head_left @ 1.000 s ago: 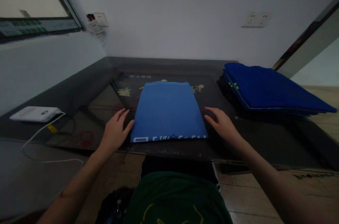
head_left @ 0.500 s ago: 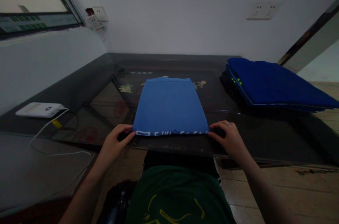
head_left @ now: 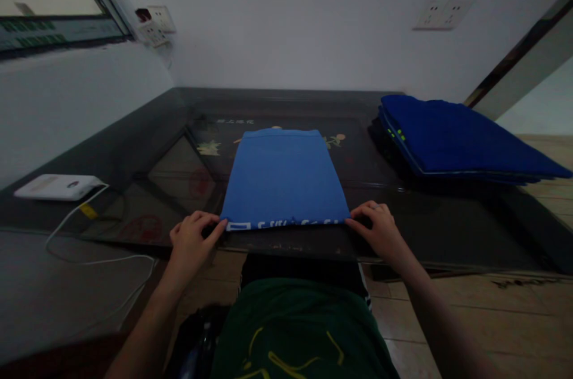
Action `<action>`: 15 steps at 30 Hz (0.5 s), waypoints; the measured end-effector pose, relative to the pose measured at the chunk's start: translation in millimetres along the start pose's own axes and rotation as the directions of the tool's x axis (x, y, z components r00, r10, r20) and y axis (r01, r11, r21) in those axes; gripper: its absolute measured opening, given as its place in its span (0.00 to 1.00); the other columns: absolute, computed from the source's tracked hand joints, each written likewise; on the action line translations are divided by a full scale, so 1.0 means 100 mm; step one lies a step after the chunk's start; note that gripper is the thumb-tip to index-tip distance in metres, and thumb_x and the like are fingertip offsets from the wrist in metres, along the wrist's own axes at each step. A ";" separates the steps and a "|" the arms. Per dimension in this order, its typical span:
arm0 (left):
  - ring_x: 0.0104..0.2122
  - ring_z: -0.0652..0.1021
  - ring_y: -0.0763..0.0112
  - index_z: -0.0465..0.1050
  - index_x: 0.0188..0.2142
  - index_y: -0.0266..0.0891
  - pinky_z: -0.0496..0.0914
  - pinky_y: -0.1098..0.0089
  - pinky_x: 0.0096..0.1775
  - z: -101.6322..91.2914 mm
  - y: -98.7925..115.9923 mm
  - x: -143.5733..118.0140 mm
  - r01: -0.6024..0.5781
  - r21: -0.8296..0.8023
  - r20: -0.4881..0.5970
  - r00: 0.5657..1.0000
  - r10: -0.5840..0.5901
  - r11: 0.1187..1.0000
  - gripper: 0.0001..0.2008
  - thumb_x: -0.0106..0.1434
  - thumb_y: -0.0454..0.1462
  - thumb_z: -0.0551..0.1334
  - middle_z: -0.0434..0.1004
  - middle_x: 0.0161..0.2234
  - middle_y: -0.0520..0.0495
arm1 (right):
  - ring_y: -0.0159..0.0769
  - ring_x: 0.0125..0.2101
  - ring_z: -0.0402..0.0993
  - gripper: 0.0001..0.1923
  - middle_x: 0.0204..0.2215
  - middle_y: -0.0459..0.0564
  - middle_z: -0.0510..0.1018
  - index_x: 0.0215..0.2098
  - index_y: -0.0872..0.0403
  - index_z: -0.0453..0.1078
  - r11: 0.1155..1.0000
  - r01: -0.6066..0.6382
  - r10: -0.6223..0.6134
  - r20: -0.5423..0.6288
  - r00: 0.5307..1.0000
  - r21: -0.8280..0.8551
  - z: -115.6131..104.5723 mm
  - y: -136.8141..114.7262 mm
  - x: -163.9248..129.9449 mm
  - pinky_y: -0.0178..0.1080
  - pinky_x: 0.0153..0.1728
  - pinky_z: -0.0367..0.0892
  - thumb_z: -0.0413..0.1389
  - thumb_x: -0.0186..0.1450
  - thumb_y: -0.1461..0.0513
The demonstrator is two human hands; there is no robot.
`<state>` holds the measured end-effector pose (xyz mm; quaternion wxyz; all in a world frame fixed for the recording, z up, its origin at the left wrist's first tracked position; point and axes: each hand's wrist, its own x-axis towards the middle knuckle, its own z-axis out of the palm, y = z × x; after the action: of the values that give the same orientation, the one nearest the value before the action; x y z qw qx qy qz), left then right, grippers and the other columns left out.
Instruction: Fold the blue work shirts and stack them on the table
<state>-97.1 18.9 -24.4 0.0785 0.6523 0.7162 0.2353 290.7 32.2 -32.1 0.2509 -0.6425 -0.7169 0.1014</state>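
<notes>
Blue folded cotton cloth (head_left: 284, 179) lies flat at the near edge of the dark glass table (head_left: 447, 230). Left hand (head_left: 190, 242) and right hand (head_left: 380, 230) each pinch 1 near corner; lifting both evenly would keep the fold square.

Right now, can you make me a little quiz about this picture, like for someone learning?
1. True or false: both hands are at the near corners of the light blue folded cloth.
2. Where is the stack of dark blue cloths? A) right of the folded cloth B) on the floor C) under the window
3. What lies on the table's left part, with a white cable?

Key: 1 true: left hand, right hand. 2 A. 3 a white box.
</notes>
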 end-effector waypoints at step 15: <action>0.44 0.73 0.59 0.71 0.31 0.41 0.60 0.56 0.48 -0.03 0.12 -0.06 -0.060 0.195 -0.026 0.997 0.066 0.979 0.14 0.65 0.43 0.51 0.75 0.37 0.46 | 0.44 0.38 0.66 0.08 0.33 0.51 0.75 0.28 0.51 0.71 0.993 0.103 -0.108 0.095 0.990 0.050 -0.16 0.05 0.14 0.46 0.40 0.63 0.54 0.62 0.57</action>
<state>-86.7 13.1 -17.4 -0.0047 0.6752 0.7160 0.1773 302.1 43.7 -17.2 0.2352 -0.5922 -0.7588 0.1354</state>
